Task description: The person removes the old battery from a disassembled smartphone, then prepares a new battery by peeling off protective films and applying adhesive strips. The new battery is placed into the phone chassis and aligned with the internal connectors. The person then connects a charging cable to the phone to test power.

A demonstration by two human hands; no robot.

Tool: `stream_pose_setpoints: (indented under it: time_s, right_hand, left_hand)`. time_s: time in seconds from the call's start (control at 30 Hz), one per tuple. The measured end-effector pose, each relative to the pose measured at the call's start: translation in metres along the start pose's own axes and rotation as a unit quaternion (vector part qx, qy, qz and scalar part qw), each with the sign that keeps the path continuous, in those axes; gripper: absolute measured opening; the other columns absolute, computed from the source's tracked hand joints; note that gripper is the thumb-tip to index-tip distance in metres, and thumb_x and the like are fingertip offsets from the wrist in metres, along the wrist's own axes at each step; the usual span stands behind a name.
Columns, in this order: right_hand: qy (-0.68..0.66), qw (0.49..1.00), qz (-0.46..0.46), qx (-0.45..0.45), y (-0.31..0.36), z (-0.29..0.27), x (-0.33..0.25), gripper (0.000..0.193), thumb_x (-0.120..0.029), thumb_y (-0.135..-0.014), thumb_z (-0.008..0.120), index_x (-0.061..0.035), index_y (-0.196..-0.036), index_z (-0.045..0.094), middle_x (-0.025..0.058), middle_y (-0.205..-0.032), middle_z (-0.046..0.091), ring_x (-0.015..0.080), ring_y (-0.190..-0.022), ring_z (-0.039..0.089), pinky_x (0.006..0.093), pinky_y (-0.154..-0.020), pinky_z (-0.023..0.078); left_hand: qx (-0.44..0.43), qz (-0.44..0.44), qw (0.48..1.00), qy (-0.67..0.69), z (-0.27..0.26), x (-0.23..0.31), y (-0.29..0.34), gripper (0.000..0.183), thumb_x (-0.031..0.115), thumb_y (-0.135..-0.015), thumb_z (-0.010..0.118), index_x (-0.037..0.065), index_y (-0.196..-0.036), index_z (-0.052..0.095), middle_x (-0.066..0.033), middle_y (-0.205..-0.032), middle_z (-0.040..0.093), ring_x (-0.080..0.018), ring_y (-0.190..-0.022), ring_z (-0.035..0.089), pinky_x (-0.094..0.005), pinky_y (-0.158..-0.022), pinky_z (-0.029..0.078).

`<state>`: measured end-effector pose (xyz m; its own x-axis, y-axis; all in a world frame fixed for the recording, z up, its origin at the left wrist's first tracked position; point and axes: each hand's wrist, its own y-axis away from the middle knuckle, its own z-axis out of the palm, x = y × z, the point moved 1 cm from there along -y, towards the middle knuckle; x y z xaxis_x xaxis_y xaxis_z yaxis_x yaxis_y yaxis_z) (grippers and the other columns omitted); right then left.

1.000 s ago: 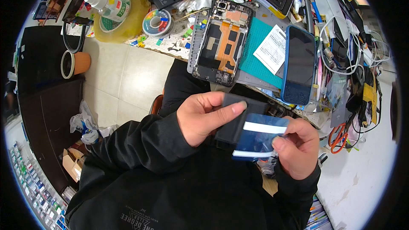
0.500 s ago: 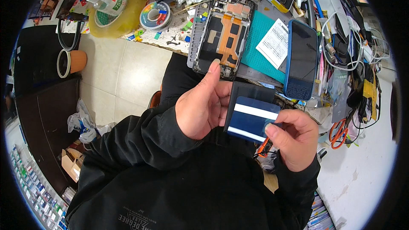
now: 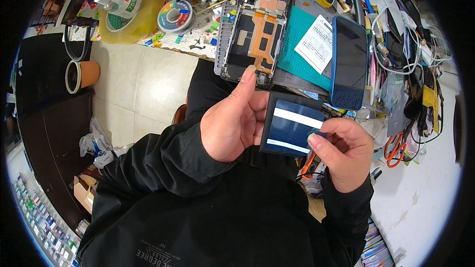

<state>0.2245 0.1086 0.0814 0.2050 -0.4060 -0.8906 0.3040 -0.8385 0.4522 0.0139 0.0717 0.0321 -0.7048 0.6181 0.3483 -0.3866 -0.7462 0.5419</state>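
Observation:
My left hand (image 3: 230,128) grips the left edge of a flat black rectangular piece (image 3: 267,124), probably a phone battery, its thumb pointing up and its fingers partly hidden behind. Over the piece's face lies a dark blue film (image 3: 289,129) with two white strips. Thumb and forefinger of my right hand (image 3: 349,151) pinch the film's right edge. Just beyond my left thumb, an opened phone (image 3: 262,37) shows its inner parts and an orange flex cable, resting on a grey holder (image 3: 223,37).
A teal mat (image 3: 297,62) bears a printed paper slip (image 3: 316,44); a blue-cased phone (image 3: 349,64) lies right of it. Solder wire spool (image 3: 175,16), spray bottle (image 3: 118,2) on a yellow tape roll (image 3: 143,24), cables (image 3: 430,91) and orange-handled scissors (image 3: 394,151) crowd around.
The blue film has shifted up over the black piece, covering more of its upper part. My right hand has moved slightly right and up with it; my left hand keeps its grip.

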Motion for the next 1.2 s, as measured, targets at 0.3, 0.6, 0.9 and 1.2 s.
stream_pose_setpoints:
  time_s: [0.3, 0.6, 0.9, 1.2]
  right_hand:
    - [0.007, 1.0, -0.01, 0.005, -0.0005, -0.0014, 0.0021, 0.024, -0.001, -0.083, 0.082, 0.0009, -0.102, 0.068, 0.0071, -0.091, 0.07, 0.0078, -0.072, 0.062, 0.0205, -0.066, 0.05]
    - [0.009, 1.0, -0.003, 0.019, -0.0007, -0.0022, 0.0035, 0.025, -0.002, -0.082, 0.082, 0.0005, -0.102, 0.068, 0.0068, -0.089, 0.07, 0.0071, -0.071, 0.062, 0.0197, -0.064, 0.049]
    - [0.019, 0.999, -0.021, 0.023, -0.0006, -0.0009, 0.0027, 0.025, 0.0, -0.082, 0.082, 0.0003, -0.102, 0.068, 0.0054, -0.087, 0.069, 0.0058, -0.069, 0.06, 0.019, -0.063, 0.048]
    - [0.017, 0.999, -0.023, 0.035, -0.0011, 0.0002, 0.0038, 0.026, 0.002, -0.081, 0.082, 0.0007, -0.102, 0.068, 0.0038, -0.085, 0.068, 0.0046, -0.066, 0.057, 0.0182, -0.061, 0.045]
  left_hand:
    - [0.009, 0.007, 1.0, -0.018, 0.0004, -0.0013, 0.001, 0.084, 0.067, -0.104, 0.025, -0.006, -0.136, 0.055, -0.0134, -0.12, 0.069, -0.016, -0.098, 0.068, -0.0273, -0.084, 0.054]
    - [0.016, 0.026, 1.0, -0.003, -0.0005, -0.0022, 0.0039, 0.067, 0.058, -0.104, 0.043, -0.004, -0.124, 0.06, -0.0123, -0.11, 0.07, -0.0136, -0.086, 0.067, -0.0244, -0.075, 0.05]
    - [0.03, 0.018, 0.999, -0.031, -0.0041, -0.0044, 0.0026, 0.064, 0.055, -0.106, 0.041, -0.003, -0.127, 0.058, -0.0127, -0.109, 0.07, -0.0136, -0.085, 0.065, -0.0254, -0.072, 0.049]
    - [0.029, 0.03, 0.999, -0.016, 0.0029, -0.003, 0.0052, 0.056, 0.045, -0.108, 0.041, -0.004, -0.131, 0.056, -0.0134, -0.114, 0.07, -0.0161, -0.094, 0.068, -0.0284, -0.079, 0.055]
